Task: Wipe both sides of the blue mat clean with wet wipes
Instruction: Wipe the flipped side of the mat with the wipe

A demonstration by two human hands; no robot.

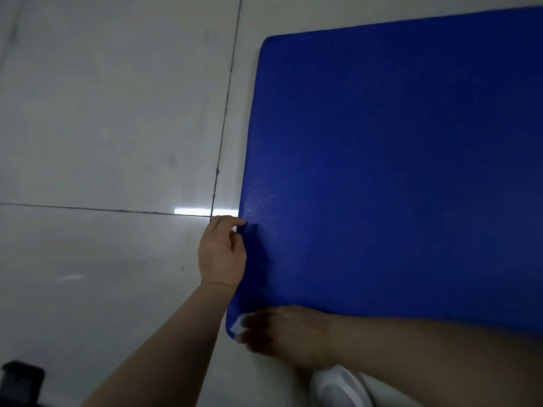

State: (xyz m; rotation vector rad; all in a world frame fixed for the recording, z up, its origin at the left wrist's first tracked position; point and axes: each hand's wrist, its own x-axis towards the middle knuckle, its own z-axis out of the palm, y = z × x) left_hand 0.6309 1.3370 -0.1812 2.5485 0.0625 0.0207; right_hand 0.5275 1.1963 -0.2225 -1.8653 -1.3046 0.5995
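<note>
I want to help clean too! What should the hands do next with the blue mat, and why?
Probably sweep the right hand with its wet wipe away from the near corner, up across the blue mat. The wipe sits right at that corner, most of the mat lies beyond it, and the left hand is at the mat's edge.

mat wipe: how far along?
Done: cannot tell, no clear wiped patch shows on the blue mat. In hand: right hand presses a white wipe at the near corner; left hand grips the mat's edge. Left: nothing shows the underside wiped.
</note>
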